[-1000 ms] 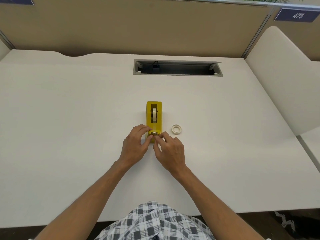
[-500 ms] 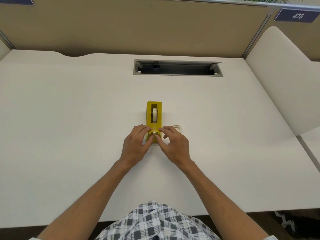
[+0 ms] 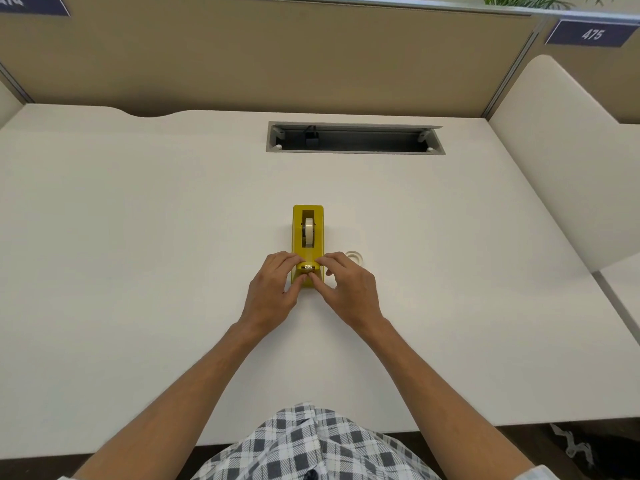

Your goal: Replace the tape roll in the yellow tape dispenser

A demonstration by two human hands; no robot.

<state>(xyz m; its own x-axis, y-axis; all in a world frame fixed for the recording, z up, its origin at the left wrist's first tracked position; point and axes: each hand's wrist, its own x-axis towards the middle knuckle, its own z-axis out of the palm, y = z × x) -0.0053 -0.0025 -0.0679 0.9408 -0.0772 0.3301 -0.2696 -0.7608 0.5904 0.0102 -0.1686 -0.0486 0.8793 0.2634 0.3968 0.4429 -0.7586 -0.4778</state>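
**Both hands at cutter end of yellow tape dispenser, roll seated**

Hidden / unclear:
- Near end of the yellow tape dispenser (image 3: pixel 308 233) is partly covered by fingertips. Only a small metallic strip shows between them, too small to read detail.
- Whether either hand actually grips a tape end: can't tell. The tape strip running from the roll to the cutter is faint and glossy, barely visible.
- Empty core (image 3: pixel 354 256) sits just right of the dispenser, its near half blocked by the right hand's knuckles. Touching or not: can't tell.
- Forearms run off the bottom edge. Checked shirt (image 3: pixel 311 445) is cut off too.
- Sign at top left is cropped and blurred. Sign at top right reads 475.

Hands:
- Left hand (image 3: pixel 273 292): fingers curled, thumb and forefinger tips pressed against the dispenser's near left side.
- Right hand (image 3: pixel 349 292): same pose mirrored on the near right side, fingertips meeting the left hand's over the cutter.
- Neither is spread flat. Both read as a light pinch on the dispenser's front end.

Materials / shapes:
- Dispenser: glossy yellow, blocky rectangular body with rounded corners and a dark slot on top. It lies lengthwise away from the person, mid-surface.
- Tape roll (image 3: pixel 308 232): off-white, standing on edge in the slot.
- Core: pale ring, lying flat.
- Surface (image 3: pixel 138 237): matte off-white, smooth, with a grey metal-framed cable slot (image 3: pixel 355 138) at the rear.
- Tan fabric partition behind.
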